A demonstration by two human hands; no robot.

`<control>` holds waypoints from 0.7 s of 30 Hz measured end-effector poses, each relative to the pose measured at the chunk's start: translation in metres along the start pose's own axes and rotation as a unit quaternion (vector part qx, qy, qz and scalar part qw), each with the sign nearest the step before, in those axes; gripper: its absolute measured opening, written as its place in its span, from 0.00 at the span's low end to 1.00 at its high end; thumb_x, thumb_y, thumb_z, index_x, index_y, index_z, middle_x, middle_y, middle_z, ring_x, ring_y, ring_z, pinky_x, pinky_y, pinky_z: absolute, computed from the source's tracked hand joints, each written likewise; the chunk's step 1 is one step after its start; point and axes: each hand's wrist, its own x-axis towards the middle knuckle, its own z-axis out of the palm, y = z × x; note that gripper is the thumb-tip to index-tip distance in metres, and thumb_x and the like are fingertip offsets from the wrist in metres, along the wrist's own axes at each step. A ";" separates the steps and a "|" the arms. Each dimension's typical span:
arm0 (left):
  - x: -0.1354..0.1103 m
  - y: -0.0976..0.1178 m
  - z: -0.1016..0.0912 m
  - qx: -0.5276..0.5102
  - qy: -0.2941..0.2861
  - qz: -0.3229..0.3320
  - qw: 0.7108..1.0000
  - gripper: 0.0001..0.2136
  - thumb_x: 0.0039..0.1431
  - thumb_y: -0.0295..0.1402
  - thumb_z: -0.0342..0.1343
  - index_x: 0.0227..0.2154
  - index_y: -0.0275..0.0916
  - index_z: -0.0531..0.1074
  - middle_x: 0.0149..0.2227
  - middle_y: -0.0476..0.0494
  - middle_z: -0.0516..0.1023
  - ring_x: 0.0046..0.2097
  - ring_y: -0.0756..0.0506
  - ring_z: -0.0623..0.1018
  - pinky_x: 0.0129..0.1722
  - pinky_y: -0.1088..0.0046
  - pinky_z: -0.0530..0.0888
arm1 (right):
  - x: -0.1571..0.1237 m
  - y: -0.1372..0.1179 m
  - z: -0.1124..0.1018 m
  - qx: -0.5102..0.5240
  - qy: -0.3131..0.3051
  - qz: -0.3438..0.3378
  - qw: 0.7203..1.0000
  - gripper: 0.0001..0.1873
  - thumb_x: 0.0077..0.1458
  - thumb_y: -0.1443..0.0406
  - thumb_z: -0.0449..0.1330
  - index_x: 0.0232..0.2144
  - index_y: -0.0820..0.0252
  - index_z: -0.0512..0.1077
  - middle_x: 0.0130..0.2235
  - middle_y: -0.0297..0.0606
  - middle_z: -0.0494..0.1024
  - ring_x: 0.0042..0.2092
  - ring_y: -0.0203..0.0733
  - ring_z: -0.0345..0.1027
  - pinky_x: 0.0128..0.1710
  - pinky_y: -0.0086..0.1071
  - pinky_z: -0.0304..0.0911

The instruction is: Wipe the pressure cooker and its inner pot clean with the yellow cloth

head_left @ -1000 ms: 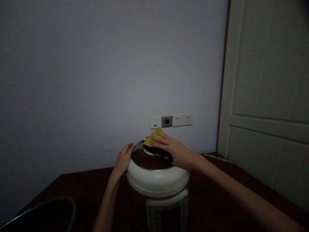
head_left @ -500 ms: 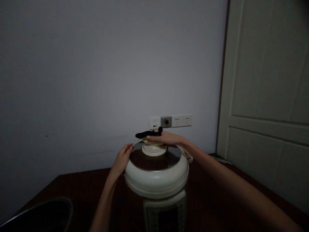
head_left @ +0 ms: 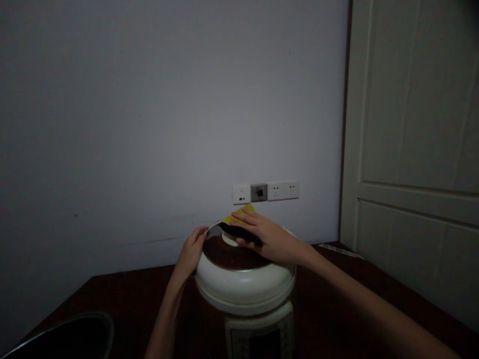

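Observation:
A white electric cooker (head_left: 245, 291) stands on the dark wooden table (head_left: 329, 299), its lid topped by a shiny metal disc (head_left: 228, 252). My right hand (head_left: 264, 234) presses a yellow cloth with a black edge (head_left: 239, 225) flat onto the back of the lid, fingers stretched over it. My left hand (head_left: 192, 252) grips the lid's left rim, fingers curled round the edge.
A dark metal bowl (head_left: 67, 336) sits at the lower left. A row of wall sockets (head_left: 265, 192) is behind the cooker. A cream door (head_left: 415, 159) fills the right side. A thin white strip (head_left: 339, 250) lies on the table near the door.
My right hand and the cloth came back down from the lid's far edge onto its top, so the yellow side shows again. My left hand kept its hold on the rim.

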 end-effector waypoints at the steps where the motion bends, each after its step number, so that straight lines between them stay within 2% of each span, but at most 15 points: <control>1: 0.000 0.000 0.000 0.001 0.000 0.003 1.000 0.17 0.49 0.40 0.49 0.37 0.36 0.74 0.44 0.37 0.78 0.49 0.41 0.75 0.53 0.62 0.67 | 0.005 0.000 -0.001 -0.019 -0.011 -0.016 1.000 0.25 0.61 0.57 0.52 0.59 0.55 0.63 0.62 0.42 0.61 0.63 0.47 0.51 0.62 0.47 0.48; 4: -0.001 0.001 0.001 0.004 -0.003 0.001 1.000 0.17 0.49 0.38 0.48 0.38 0.36 0.74 0.45 0.37 0.78 0.49 0.41 0.75 0.53 0.63 0.67 | 0.024 0.005 -0.002 -0.049 -0.052 -0.053 0.996 0.23 0.59 0.53 0.54 0.54 0.53 0.69 0.61 0.41 0.64 0.62 0.50 0.53 0.61 0.48 0.49; 6: -0.001 0.001 0.001 0.005 -0.007 -0.006 1.000 0.17 0.50 0.38 0.48 0.39 0.36 0.74 0.45 0.37 0.78 0.49 0.41 0.75 0.53 0.63 0.67 | 0.036 0.011 -0.003 -0.029 -0.081 -0.051 0.995 0.22 0.58 0.53 0.54 0.52 0.54 0.71 0.60 0.41 0.65 0.60 0.50 0.57 0.59 0.45 0.53; 10: 0.001 -0.003 0.001 -0.013 -0.009 -0.007 1.000 0.18 0.49 0.39 0.49 0.39 0.35 0.74 0.46 0.36 0.78 0.50 0.40 0.75 0.54 0.61 0.66 | 0.049 0.026 -0.003 0.102 -0.080 0.053 0.990 0.23 0.59 0.53 0.53 0.53 0.55 0.69 0.53 0.41 0.74 0.52 0.47 0.68 0.52 0.41 0.63; 13: 0.002 -0.007 0.000 -0.016 -0.010 -0.011 1.000 0.18 0.48 0.40 0.50 0.39 0.34 0.73 0.46 0.35 0.77 0.50 0.39 0.74 0.54 0.60 0.66 | 0.043 0.036 0.000 0.197 -0.062 0.077 0.976 0.23 0.62 0.52 0.47 0.52 0.54 0.70 0.49 0.38 0.77 0.48 0.45 0.70 0.50 0.41 0.65; 15: 0.002 -0.007 0.000 -0.010 -0.012 -0.011 1.000 0.18 0.48 0.40 0.50 0.38 0.35 0.73 0.45 0.35 0.77 0.49 0.39 0.74 0.54 0.59 0.66 | 0.032 0.037 0.004 0.214 -0.022 0.090 0.973 0.24 0.62 0.51 0.47 0.53 0.54 0.69 0.52 0.39 0.75 0.51 0.46 0.68 0.53 0.44 0.63; 18: 0.002 -0.003 -0.001 0.003 -0.008 -0.008 1.000 0.18 0.48 0.40 0.49 0.37 0.35 0.73 0.44 0.36 0.78 0.48 0.39 0.74 0.53 0.60 0.66 | 0.010 0.031 0.008 0.187 0.045 0.104 0.976 0.25 0.62 0.52 0.49 0.58 0.53 0.63 0.60 0.40 0.66 0.59 0.47 0.59 0.60 0.48 0.54; 21: 0.000 0.000 0.000 0.008 -0.007 -0.008 1.000 0.17 0.48 0.40 0.49 0.37 0.35 0.73 0.44 0.36 0.78 0.48 0.40 0.75 0.53 0.61 0.66 | -0.010 0.019 0.008 0.108 0.048 0.051 0.992 0.23 0.62 0.57 0.50 0.59 0.50 0.62 0.64 0.38 0.57 0.65 0.45 0.48 0.64 0.50 0.45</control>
